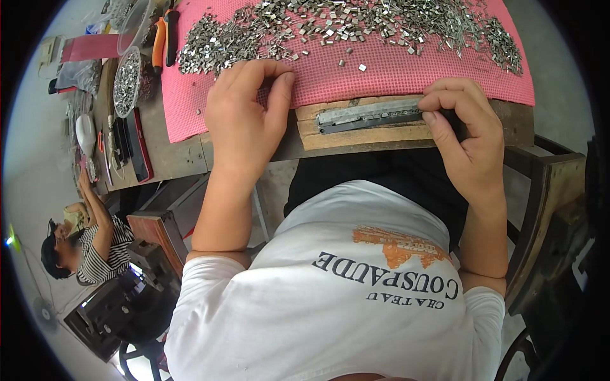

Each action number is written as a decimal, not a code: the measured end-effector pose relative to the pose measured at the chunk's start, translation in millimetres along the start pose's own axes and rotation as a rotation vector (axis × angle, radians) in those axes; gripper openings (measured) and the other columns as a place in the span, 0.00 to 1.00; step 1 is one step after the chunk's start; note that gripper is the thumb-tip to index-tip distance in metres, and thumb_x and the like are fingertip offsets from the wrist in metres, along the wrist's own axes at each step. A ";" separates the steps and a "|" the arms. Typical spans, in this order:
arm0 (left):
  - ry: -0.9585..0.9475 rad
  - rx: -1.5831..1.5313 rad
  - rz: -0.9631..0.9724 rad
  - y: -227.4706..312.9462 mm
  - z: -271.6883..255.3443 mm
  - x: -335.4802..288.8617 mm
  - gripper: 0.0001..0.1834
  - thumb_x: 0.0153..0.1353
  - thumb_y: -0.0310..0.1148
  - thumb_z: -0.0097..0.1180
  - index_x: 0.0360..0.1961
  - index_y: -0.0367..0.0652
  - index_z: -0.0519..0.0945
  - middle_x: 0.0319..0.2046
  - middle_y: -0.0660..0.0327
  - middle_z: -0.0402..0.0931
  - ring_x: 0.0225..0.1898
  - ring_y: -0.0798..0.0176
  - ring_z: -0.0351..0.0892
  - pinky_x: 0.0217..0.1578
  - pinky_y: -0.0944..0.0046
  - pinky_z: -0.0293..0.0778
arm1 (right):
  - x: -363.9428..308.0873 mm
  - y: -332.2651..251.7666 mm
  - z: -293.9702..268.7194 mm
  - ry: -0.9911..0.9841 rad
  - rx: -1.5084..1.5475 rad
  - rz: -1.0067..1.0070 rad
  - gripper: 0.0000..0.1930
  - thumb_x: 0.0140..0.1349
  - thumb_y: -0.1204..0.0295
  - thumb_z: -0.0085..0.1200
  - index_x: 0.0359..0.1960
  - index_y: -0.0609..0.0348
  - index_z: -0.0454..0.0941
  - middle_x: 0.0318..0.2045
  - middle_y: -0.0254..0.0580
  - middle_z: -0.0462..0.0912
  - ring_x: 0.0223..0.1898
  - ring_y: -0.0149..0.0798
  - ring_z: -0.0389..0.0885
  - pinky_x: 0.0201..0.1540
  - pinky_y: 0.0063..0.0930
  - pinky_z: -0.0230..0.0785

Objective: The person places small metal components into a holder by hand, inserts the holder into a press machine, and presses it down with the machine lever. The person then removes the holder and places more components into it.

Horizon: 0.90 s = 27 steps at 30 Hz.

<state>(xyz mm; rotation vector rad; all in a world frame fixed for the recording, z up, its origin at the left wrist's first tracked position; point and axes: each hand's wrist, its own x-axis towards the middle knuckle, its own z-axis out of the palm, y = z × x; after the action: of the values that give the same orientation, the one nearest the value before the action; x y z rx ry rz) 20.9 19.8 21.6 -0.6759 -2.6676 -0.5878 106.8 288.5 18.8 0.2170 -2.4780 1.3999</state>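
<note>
My left hand (244, 114) hangs over the pink mesh mat, at the near edge of a heap of small silvery metal-can components with thin wire leads (235, 38). Its fingers curl in, with thumb and forefinger tips close together; whatever is between them is hidden. At the table's near edge, a long slotted metal bar (368, 116) lies on a wooden block (311, 136). Several small parts sit in a row along the bar's right half. My right hand (467, 127) has thumb and forefinger closed around that bar's right end, the other fingers bent above it.
The pink mat (184, 114) covers much of the wooden table. Left of it stand orange-handled pliers (159, 44), a clear tub of small metal parts (127, 79) and a red-edged phone-like slab (141, 146). Another person (95, 247) in stripes works at the far left.
</note>
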 end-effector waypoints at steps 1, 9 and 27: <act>0.010 -0.197 -0.078 5.4 -1.7 -1.8 0.04 0.60 0.28 0.68 0.34 0.42 0.85 0.30 0.60 0.83 0.33 0.54 0.82 0.37 0.57 0.76 | 0.5 0.1 0.0 -0.001 -0.011 -0.008 0.07 0.57 0.85 0.60 0.36 0.64 0.81 0.37 0.42 0.83 0.40 0.43 0.81 0.45 0.33 0.72; -0.060 -0.523 -0.047 38.4 -1.4 -1.3 0.03 0.67 0.27 0.62 0.39 0.39 0.82 0.34 0.55 0.82 0.37 0.51 0.81 0.40 0.57 0.75 | 3.2 -5.1 5.2 0.040 -0.164 -0.093 0.08 0.54 0.85 0.60 0.35 0.62 0.81 0.36 0.41 0.83 0.40 0.46 0.81 0.44 0.36 0.72; -0.086 -0.338 0.269 60.0 20.3 -4.5 0.06 0.55 0.23 0.68 0.34 0.44 0.84 0.34 0.62 0.84 0.33 0.59 0.81 0.38 0.62 0.71 | -4.6 15.3 -19.8 0.130 -0.187 -0.177 0.19 0.55 0.85 0.62 0.50 0.60 0.86 0.41 0.44 0.87 0.42 0.43 0.85 0.46 0.31 0.76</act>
<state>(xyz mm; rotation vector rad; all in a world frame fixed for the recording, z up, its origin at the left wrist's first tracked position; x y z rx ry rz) 51.1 75.7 20.8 -1.1546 -2.5131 -0.9597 110.6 313.3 14.6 0.2878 -2.3991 1.0699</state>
